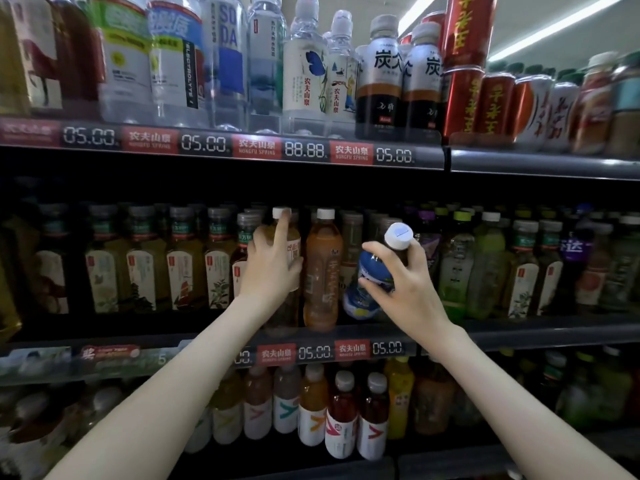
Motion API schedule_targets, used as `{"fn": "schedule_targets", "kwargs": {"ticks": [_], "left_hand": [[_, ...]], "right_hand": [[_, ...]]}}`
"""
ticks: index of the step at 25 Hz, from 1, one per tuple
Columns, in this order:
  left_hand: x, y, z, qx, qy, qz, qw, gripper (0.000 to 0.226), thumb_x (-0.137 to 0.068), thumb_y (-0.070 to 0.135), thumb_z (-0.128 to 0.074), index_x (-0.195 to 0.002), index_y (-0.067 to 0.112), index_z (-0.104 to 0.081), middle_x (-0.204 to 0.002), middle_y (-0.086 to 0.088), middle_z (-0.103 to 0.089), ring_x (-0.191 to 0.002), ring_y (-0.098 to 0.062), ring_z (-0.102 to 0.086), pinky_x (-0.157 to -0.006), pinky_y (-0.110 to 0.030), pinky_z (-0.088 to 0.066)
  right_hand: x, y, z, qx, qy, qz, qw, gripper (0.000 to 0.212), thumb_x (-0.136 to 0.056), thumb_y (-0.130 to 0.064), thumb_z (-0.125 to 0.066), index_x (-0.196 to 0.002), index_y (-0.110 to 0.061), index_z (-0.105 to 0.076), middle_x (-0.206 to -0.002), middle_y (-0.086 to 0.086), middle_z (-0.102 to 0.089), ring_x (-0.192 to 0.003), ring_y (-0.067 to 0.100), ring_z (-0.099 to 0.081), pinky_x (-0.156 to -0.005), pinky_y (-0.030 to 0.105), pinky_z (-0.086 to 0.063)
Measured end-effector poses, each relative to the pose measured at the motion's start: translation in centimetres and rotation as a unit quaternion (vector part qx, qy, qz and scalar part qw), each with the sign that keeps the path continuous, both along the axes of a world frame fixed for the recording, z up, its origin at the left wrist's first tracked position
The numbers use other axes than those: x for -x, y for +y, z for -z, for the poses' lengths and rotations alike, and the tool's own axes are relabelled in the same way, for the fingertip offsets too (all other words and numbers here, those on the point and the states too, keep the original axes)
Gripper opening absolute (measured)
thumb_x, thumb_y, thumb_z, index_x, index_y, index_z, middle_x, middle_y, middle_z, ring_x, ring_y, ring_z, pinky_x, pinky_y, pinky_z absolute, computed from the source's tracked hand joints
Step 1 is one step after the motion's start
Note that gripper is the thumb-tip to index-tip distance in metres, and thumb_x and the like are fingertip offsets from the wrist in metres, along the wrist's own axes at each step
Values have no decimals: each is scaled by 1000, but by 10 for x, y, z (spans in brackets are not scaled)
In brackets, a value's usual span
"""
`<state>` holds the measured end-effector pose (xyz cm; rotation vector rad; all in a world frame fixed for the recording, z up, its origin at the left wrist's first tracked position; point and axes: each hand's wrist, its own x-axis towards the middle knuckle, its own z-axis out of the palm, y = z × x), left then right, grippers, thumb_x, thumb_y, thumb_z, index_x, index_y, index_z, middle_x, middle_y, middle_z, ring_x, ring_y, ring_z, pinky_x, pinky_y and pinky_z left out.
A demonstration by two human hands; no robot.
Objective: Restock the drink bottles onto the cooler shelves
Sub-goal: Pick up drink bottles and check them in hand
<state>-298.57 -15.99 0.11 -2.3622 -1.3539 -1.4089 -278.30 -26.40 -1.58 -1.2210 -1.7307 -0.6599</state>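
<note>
Blue-labelled plastic bottle w/ white cap (372, 278), tilted, is gripped by closed right hand (398, 278) at front edge of dark middle cooler shelf (519, 332), while amber white-capped tea bottle (282, 271) there is clasped upright by left hand (272, 266), forefinger at cap.

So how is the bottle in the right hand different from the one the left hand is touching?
The blue-labelled bottle is tilted and gripped near its neck by the right hand; the brown tea bottle stands upright on the middle shelf, with the left hand against its side. The first has a blue wrap, the second a pale label over amber liquid. Both have white caps.
</note>
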Motion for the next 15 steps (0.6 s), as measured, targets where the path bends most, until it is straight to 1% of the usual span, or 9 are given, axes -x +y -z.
{"fn": "schedule_targets", "kwargs": {"ticks": [1,2,4,5,6,8,10,12,15], "left_hand": [[0,-3,-4,-16,0,3,1000,85,-88,26,-63,-150,28,-5,-135,-30,-30,-118,-48,-38,-90,-49,-41],[-1,-6,-5,-33,0,10,999,87,-85,24,-65,-148,28,-6,-129,-29,-33,-110,-47,-42,-85,-48,-42],[0,-14,-5,-60,-1,26,998,86,-81,24,-69,-141,35,-8,-123,-26,-34,-101,-43,-44,-78,-44,-43],[1,-20,-5,-65,-2,37,997,83,-80,24,-69,-137,37,-10,-122,-23,-33,-98,-40,-44,-75,-40,-43],[1,-25,-5,-63,-3,48,997,81,-80,25,-69,-135,37,-11,-120,-20,-32,-94,-37,-45,-70,-35,-41],[4,-31,-7,-44,18,62,997,76,-83,26,-67,-130,39,-8,-119,-16,-31,-74,-30,-50,-55,-26,-35],[8,-34,-7,-21,62,64,996,76,-87,29,-63,-131,38,-2,-120,-15,-37,-55,-22,-47,-43,-24,-30],[15,-38,-5,-20,62,78,995,74,-88,29,-62,-134,34,-4,-120,-15,-41,-51,-21,-48,-41,-24,-32],[25,-52,3,-68,-9,124,990,72,-83,23,-70,-129,33,-16,-119,-21,-47,-62,-31,-61,-47,-31,-46]], "right_hand": [[3,-4,-7,-15,1,2,1000,55,-84,-19,-73,-129,-29,-45,-131,7,-30,-121,32,-42,-98,27,-40],[5,-8,-13,-23,3,5,1000,54,-84,-20,-73,-129,-28,-45,-131,9,-32,-120,31,-43,-97,27,-39],[7,-17,-20,-20,4,4,1000,53,-84,-22,-72,-129,-28,-45,-130,14,-35,-119,32,-43,-97,31,-41],[7,-23,-19,-15,3,2,1000,52,-84,-23,-71,-129,-28,-46,-131,14,-36,-118,32,-43,-97,32,-42],[7,-28,-17,-7,2,0,1000,52,-83,-24,-71,-129,-29,-46,-131,13,-36,-118,31,-43,-96,33,-42],[8,-35,-9,18,3,-3,1000,55,-82,-22,-74,-128,-30,-47,-131,10,-36,-119,27,-42,-97,32,-41],[7,-39,1,44,7,0,999,58,-79,-19,-77,-128,-32,-47,-129,7,-36,-119,25,-42,-97,33,-42],[5,-42,9,63,9,1,998,59,-78,-18,-78,-127,-30,-49,-128,4,-37,-119,25,-43,-98,35,-43],[2,-47,18,83,24,-7,996,57,-77,-17,-79,-128,-27,-53,-125,-6,-35,-120,19,-40,-98,33,-41]]}}
